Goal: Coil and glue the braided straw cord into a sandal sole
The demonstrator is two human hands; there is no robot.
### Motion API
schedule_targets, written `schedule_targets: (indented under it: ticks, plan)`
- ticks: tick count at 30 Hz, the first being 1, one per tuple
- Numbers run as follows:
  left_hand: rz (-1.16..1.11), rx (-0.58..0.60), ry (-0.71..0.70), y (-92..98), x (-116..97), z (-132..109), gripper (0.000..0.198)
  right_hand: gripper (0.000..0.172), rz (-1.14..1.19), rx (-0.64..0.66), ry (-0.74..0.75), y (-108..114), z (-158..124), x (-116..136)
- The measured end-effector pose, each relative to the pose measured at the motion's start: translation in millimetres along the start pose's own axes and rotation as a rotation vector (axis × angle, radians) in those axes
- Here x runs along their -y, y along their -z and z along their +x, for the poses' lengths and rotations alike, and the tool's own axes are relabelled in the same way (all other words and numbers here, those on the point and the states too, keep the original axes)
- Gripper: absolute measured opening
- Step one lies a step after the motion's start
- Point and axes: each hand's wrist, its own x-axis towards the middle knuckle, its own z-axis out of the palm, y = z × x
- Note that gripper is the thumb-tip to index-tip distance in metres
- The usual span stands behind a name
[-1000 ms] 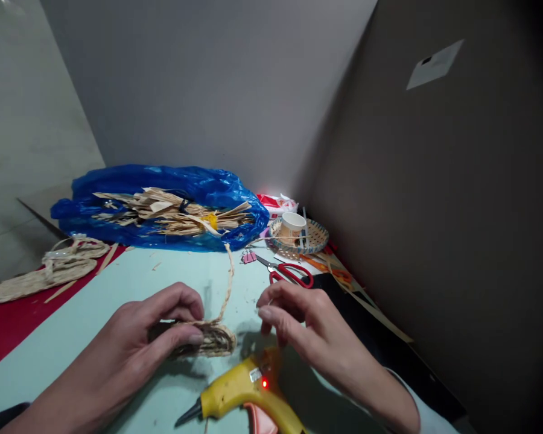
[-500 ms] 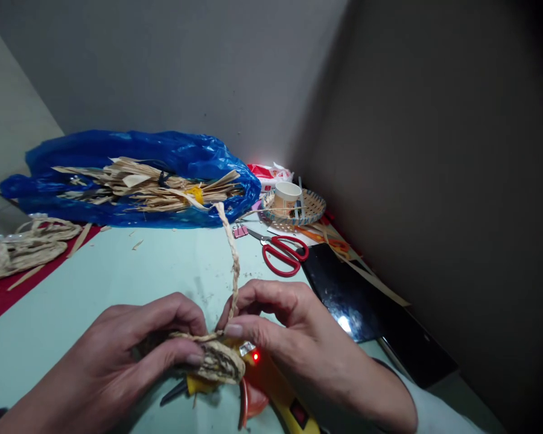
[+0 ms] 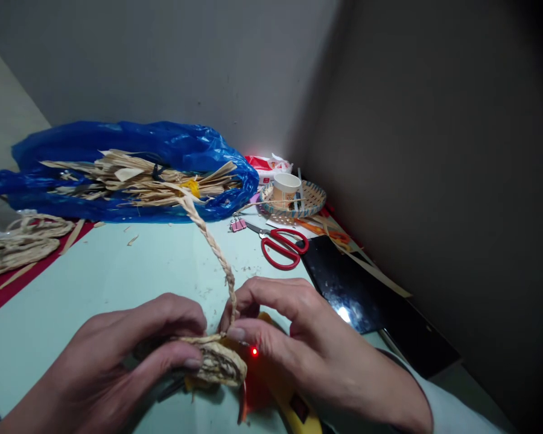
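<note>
My left hand point(image 3: 140, 343) grips a coiled piece of braided straw point(image 3: 226, 364) between thumb and fingers, its layered edge facing me. From this piece a straw braid point(image 3: 215, 250) rises, its free end leaning up and left. With thumb and fingertips, my right hand point(image 3: 312, 343) pinches the braid close to where it meets the coil. Beneath the right hand lies a yellow tool that looks like a glue gun point(image 3: 283, 395), with a red light glowing; the hand partly covers it. An orange-red piece point(image 3: 256, 389) shows beside it.
Red-handled scissors point(image 3: 284, 248) and a pink binder clip point(image 3: 238, 224) lie ahead. Behind are a blue plastic bag point(image 3: 85, 135) with straw strips and a woven basket point(image 3: 317, 199) holding a paper cup point(image 3: 286, 188). Dark flat devices point(image 3: 335, 289) lie right; braided pieces point(image 3: 22, 253) left.
The braid's free end has swung to the left, from nearly upright to leaning. Both hands keep their hold, and the view has shifted slightly.
</note>
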Motion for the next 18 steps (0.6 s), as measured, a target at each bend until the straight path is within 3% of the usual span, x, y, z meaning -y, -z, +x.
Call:
schedule_targets:
  ticks: [3, 12, 18]
  plan:
    - [-0.066, 0.068, -0.001, -0.5, 5.2, -3.0, 0.005, 0.017, -0.028, -0.011, -0.011, -0.5, 0.2, -1.4]
    - [-0.254, 0.153, -0.099, -3.1, 11.8, -6.1, 0.021, 0.017, -0.064, 0.022, -0.070, 0.7, 1.0, -1.2]
    - [-0.174, 0.212, -0.050, -2.9, 9.3, -9.7, 0.021, 0.020, 0.034, 0.008, -0.138, -0.7, 1.9, -4.4]
